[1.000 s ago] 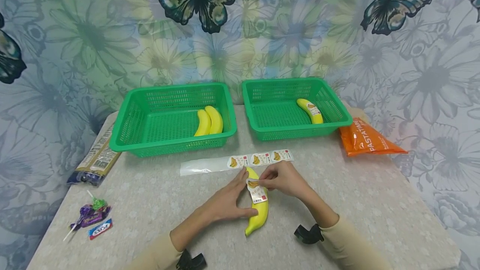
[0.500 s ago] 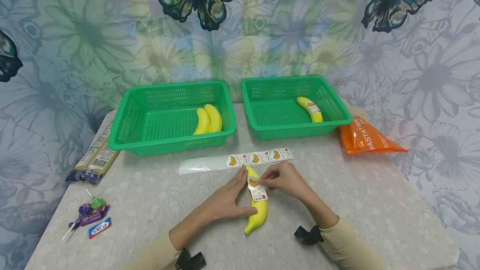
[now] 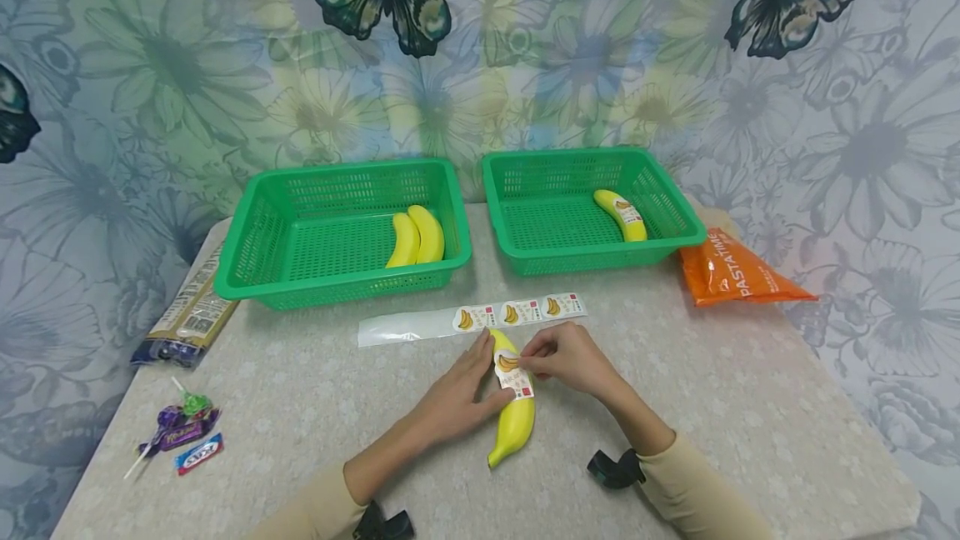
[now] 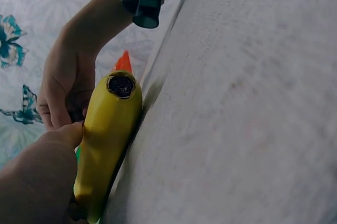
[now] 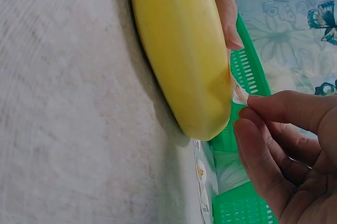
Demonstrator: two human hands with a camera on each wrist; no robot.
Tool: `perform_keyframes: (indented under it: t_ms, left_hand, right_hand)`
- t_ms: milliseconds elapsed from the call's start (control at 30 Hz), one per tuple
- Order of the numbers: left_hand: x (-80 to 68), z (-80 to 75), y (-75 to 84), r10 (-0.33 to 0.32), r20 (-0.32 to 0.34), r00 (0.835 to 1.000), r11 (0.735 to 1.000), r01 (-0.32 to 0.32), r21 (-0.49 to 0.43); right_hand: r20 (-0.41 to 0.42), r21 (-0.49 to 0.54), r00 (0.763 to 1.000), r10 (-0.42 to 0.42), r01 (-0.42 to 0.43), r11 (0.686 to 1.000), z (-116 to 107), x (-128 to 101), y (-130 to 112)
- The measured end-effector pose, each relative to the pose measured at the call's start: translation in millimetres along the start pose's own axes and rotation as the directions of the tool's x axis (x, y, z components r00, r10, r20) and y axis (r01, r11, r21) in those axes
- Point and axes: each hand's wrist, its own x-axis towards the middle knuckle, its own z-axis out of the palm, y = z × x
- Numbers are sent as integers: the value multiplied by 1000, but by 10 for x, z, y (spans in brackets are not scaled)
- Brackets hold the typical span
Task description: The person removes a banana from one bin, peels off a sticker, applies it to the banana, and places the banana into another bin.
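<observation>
A yellow banana (image 3: pixel 515 427) lies on the table between my hands, its upper part bearing a white label sticker (image 3: pixel 513 377) with a banana picture. My left hand (image 3: pixel 453 394) lies along its left side, fingers extended near the top, while the thumb presses the sticker's lower end. From the right, my right hand (image 3: pixel 566 357) pinches the sticker's upper right edge between thumb and forefinger. In the right wrist view that pinched corner of the sticker (image 5: pixel 239 91) stands off the banana (image 5: pixel 184 56). The left wrist view shows the banana (image 4: pixel 110 134) end-on, with the left thumb against it.
A backing strip (image 3: pixel 472 319) with three stickers lies just beyond the banana. Behind it, the left green basket (image 3: pixel 345 283) holds two bananas; the right green basket (image 3: pixel 600 258) holds one labelled banana. Sweets (image 3: pixel 183 432), a gold packet (image 3: pixel 187 307) and an orange bag (image 3: pixel 738 273) lie around.
My left thumb has moved up from the banana's lower side onto the sticker's lower end, which now lies flatter. The right hand keeps its pinch in nearly the same place.
</observation>
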Motion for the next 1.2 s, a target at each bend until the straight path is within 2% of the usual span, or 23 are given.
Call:
perform_keyframes:
  t_ms: [367,567,833,1033,1200]
  left_hand:
    - [14,2,13,-23,9,1000,1000,23,20]
    - [9,6,8,-27,20,999,999,27,26]
    - [19,-2,5,-28,26,999,999,27,28]
    - [22,1,-12,-25,24,999,1000,24,16]
    - [21,5,-16,-29,26,999,1000,29,12]
  right_hand:
    - [-14,-2,1000,-1,1,1000,13,23,11]
    - [-18,30,1000,10,-9,1000,48,38,47]
    - [-56,11,996,63,-62,998,96,54,36]
    - [-64,53,994,87,-83,995,117,79,81]
    - [-39,137,988,151,-144,980,137,113,139]
